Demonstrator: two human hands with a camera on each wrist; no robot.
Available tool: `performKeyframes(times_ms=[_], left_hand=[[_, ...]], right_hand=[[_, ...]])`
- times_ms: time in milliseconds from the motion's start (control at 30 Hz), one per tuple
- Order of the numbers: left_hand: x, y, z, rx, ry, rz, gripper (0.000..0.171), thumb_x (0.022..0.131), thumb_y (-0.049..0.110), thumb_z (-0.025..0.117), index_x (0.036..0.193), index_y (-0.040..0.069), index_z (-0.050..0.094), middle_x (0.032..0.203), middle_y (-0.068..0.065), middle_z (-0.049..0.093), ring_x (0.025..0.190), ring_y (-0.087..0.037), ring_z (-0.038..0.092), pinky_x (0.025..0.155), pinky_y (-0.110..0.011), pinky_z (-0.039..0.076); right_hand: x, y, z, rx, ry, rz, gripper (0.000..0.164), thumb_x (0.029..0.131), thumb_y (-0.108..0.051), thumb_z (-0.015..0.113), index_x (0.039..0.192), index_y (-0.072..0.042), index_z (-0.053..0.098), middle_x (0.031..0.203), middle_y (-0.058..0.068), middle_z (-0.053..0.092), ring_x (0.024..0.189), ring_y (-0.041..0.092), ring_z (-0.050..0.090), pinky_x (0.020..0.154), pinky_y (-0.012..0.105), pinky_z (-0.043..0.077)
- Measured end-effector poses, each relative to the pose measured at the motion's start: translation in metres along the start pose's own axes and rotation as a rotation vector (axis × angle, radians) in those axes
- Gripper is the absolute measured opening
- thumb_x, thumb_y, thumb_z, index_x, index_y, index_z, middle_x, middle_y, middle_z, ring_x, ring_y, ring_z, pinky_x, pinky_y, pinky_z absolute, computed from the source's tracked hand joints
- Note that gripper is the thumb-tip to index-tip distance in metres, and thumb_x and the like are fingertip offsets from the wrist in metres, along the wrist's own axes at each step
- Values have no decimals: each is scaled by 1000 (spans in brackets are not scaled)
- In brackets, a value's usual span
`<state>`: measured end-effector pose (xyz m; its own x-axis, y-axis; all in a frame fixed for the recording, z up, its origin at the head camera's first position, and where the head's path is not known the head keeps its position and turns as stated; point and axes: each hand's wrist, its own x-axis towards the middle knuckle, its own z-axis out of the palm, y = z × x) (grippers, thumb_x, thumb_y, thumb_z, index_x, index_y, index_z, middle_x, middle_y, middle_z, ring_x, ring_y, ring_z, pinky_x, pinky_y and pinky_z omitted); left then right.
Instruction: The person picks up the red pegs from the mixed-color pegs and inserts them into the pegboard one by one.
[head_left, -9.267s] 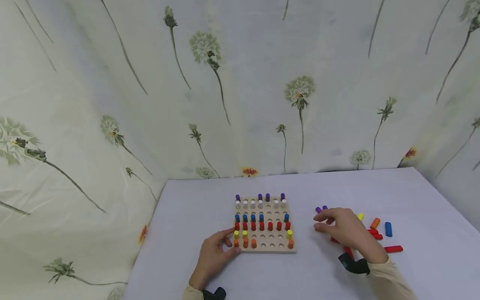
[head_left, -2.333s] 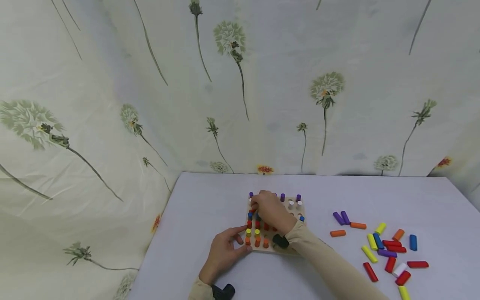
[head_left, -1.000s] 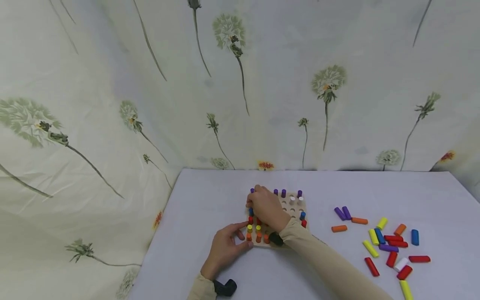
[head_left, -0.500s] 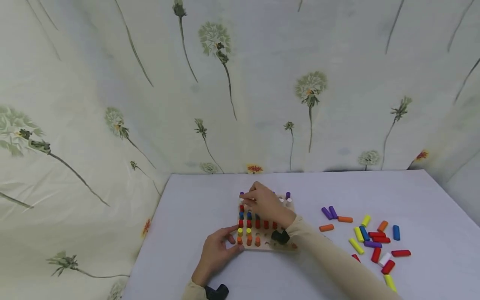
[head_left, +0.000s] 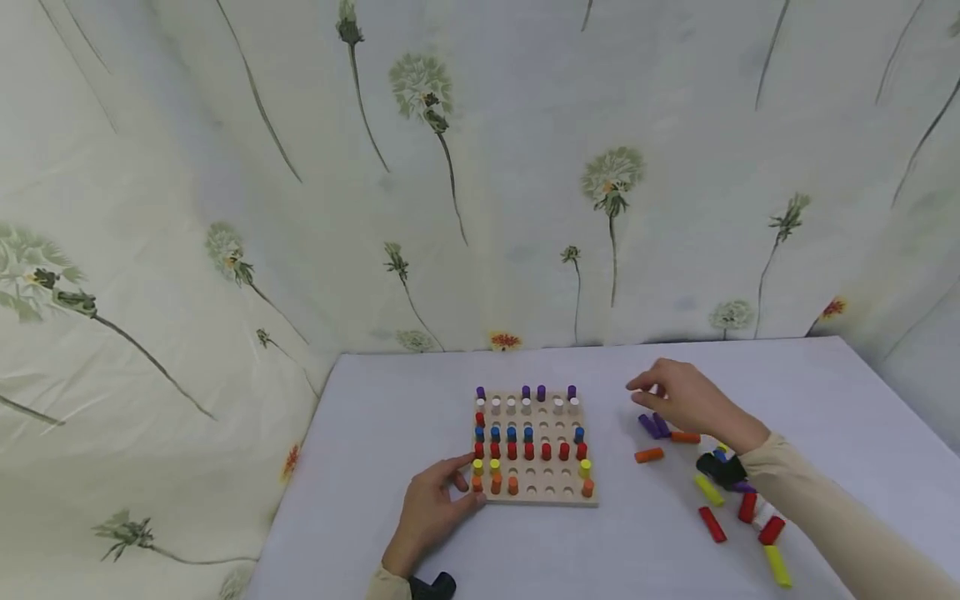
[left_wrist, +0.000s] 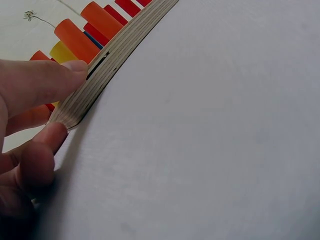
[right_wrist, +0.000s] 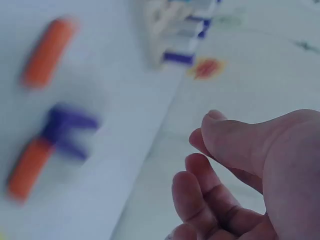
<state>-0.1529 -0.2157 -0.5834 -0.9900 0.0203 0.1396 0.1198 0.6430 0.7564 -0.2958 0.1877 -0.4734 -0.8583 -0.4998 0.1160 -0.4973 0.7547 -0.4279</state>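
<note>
A wooden pegboard (head_left: pixel 536 502) stands on the table with coloured pegs upright in rows. One red peg (head_left: pixel 480 418) is alone at the left end of its row, between the white and blue rows. My left hand (head_left: pixel 431 510) holds the board's near left corner, thumb against the layered front edge (left_wrist: pixel 117 57) and a finger at the left side. Above the loose purple pegs (head_left: pixel 654 426) hovers my right hand (head_left: pixel 693 406), its fingers loosely bent with nothing between them. In the right wrist view the purple pegs (right_wrist: pixel 62 127) are blurred and apart from the fingers.
Orange pegs (head_left: pixel 649 455) lie near the purple ones. More loose pegs, including a red peg (head_left: pixel 712 524) and a yellow peg (head_left: pixel 777 567), are scattered right of the board, some hidden under the right forearm. Floral cloth (head_left: pixel 517 167) hangs behind the white table (head_left: pixel 405 400).
My right hand has left the board's far left part and moved right, over the loose pegs. The red peg it held earlier now stands in the board. My left hand keeps its place on the corner.
</note>
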Motion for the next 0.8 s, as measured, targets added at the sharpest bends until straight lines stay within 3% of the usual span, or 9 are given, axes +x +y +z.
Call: performKeyframes(times_ms=[267, 400, 600, 800], left_hand=[[-1, 1, 1, 15, 0, -25, 56, 84, 37, 88, 135, 21, 73, 88, 9, 67, 56, -2, 43, 52, -19, 33], [-2, 2, 0, 14, -2, -22, 56, 85, 36, 89, 136, 21, 73, 88, 9, 67, 56, -2, 43, 52, -19, 34], [-1, 2, 0, -20, 5, -17, 56, 84, 34, 90, 136, 21, 73, 89, 7, 68, 55, -1, 42, 51, -19, 33], [-1, 0, 0, -24, 16, 7, 56, 82, 34, 91, 133, 19, 74, 88, 6, 69, 55, 1, 41, 51, -18, 32]], right_hand=[[-76, 75, -19, -47, -96, 244, 24, 96, -16, 76, 115, -1, 78, 100, 10, 71, 81, 18, 58, 62, 29, 52], [-101, 94, -18, -46, -103, 276, 25, 94, -12, 78, 114, 1, 75, 99, 10, 70, 83, 19, 60, 67, 31, 56], [-118, 103, -7, -61, -77, 250, 25, 91, -7, 81, 115, -5, 76, 99, 7, 65, 86, 16, 60, 67, 23, 54], [-120, 105, 2, -97, -69, 262, 17, 89, -2, 80, 104, -9, 80, 97, 9, 62, 84, 20, 56, 67, 28, 54]])
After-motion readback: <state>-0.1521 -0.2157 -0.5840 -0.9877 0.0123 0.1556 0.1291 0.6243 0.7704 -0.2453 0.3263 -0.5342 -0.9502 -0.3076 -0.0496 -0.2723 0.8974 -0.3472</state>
